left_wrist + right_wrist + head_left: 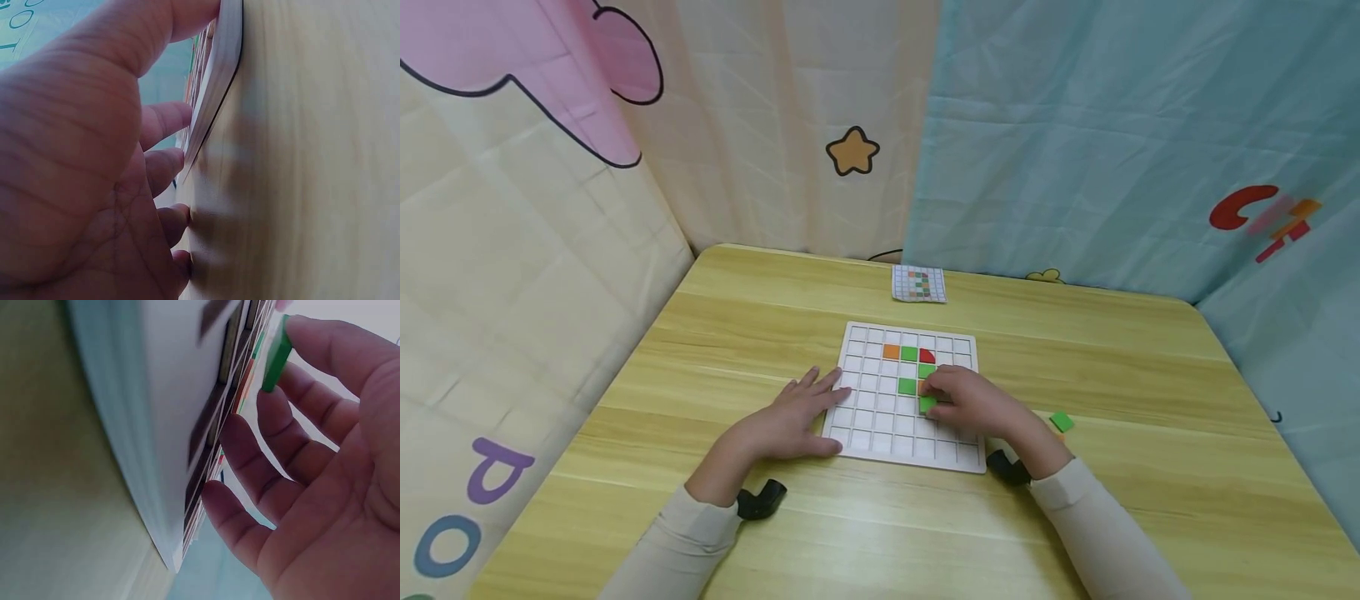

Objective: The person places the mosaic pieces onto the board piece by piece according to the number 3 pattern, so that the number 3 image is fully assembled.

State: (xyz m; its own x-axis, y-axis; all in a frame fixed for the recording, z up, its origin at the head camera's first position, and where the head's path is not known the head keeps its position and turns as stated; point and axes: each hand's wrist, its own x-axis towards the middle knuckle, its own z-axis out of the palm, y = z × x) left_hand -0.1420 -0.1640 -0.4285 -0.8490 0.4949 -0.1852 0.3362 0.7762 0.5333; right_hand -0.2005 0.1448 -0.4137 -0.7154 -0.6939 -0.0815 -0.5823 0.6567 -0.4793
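A white grid board (880,425) lies on the table with square cells. My left hand (793,417) rests at its left edge, fingers spread, thumb near the front left corner; in the left wrist view the thumb and two fingers touch the board. Over the right half of the grid, my right hand (973,402) pinches a green square tile (277,359) between thumb and fingers. Set in the cells are an orange tile (891,352), a red rounded-corner tile (927,356) and several green tiles (909,353). The right fingertips partly hide another orange tile.
A small printed card (919,284) with a coloured grid pattern lies at the table's back edge. Right of the right wrist is a loose green tile (1062,422), beside a partly hidden orange tile (1062,437). Patterned curtains (775,125) stand behind the table (1112,358).
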